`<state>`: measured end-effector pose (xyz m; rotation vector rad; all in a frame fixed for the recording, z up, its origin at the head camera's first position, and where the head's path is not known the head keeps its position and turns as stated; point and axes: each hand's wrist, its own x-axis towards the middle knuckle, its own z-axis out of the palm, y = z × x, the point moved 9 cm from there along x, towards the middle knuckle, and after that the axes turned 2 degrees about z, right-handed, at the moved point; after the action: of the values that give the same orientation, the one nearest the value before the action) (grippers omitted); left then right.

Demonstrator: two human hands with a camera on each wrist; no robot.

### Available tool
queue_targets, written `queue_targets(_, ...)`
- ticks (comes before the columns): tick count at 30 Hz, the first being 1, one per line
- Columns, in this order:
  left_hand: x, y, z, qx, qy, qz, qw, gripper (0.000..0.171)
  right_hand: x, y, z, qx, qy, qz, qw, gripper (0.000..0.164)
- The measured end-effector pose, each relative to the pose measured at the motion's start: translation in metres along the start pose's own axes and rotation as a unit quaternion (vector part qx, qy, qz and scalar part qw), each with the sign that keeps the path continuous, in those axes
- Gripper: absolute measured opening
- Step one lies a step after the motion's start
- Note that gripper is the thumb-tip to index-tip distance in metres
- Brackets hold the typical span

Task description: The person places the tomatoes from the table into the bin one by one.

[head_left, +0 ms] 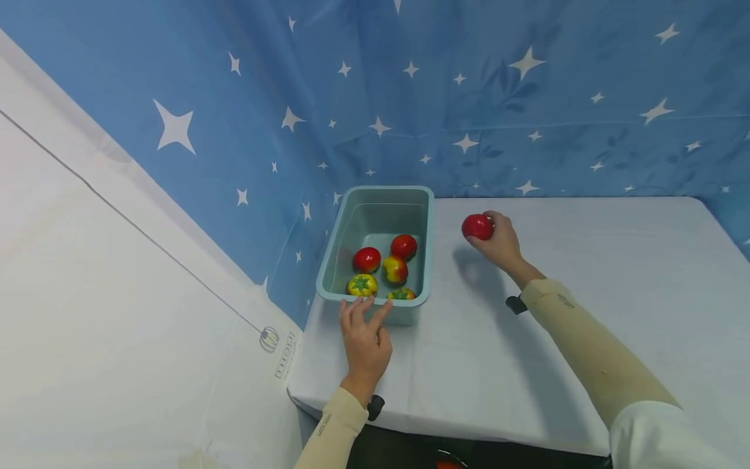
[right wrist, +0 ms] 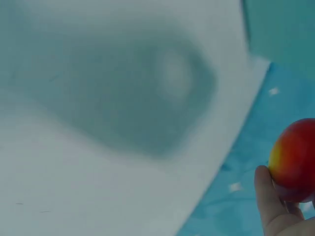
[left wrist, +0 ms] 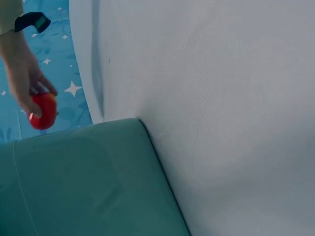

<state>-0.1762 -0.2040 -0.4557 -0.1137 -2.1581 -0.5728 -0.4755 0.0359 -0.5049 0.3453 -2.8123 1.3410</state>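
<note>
My right hand (head_left: 502, 246) holds a smooth red fruit (head_left: 476, 227) above the table, to the right of a pale green plastic bin (head_left: 431, 244). In the right wrist view, the fruit (right wrist: 298, 160) has a yellow patch, with a finger (right wrist: 268, 194) against it. My left hand (head_left: 366, 345) has its fingers spread at the bin's near rim; the fingertips seem to rest on it. Inside the bin lie two red fruits (head_left: 366, 259), a yellow-and-red fruit (head_left: 395, 269), and two yellow ones with green leafy tops (head_left: 362, 284). The left hand is out of its own wrist view.
The bin stands at the left end of a white-covered table (head_left: 615, 273). A blue curtain with white stars (head_left: 445, 104) hangs behind the table and on its left. White cloth (head_left: 117, 293) covers the left side. Something orange (head_left: 448, 464) shows below the table's front edge.
</note>
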Motion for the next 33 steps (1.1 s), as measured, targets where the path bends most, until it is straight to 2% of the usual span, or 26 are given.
queue_targets(9,0.000,-0.001,-0.001,0.003,-0.009,-0.008,0.9999,0.048,-0.019,-0.084,0.004,0.065,0.001,-0.082,0.994,0.085)
queue_targets(16,0.000,-0.003,0.001,-0.001,-0.018,-0.011,0.9998,0.048,-0.038,-0.131,0.020,0.089,-0.026,-0.156,0.983,0.081)
queue_targets(20,-0.001,-0.002,0.001,0.001,-0.021,-0.008,0.9998,0.048,-0.052,-0.151,0.030,0.088,-0.043,-0.197,0.976,0.078)
queue_targets(25,0.002,0.001,0.001,0.009,-0.027,-0.006,0.9996,0.048,-0.069,-0.167,0.041,0.060,-0.055,-0.232,0.969,0.077)
queue_targets(33,0.004,0.002,0.000,0.014,-0.044,-0.016,0.9988,0.046,-0.084,-0.182,0.055,0.056,-0.075,-0.252,0.963,0.074)
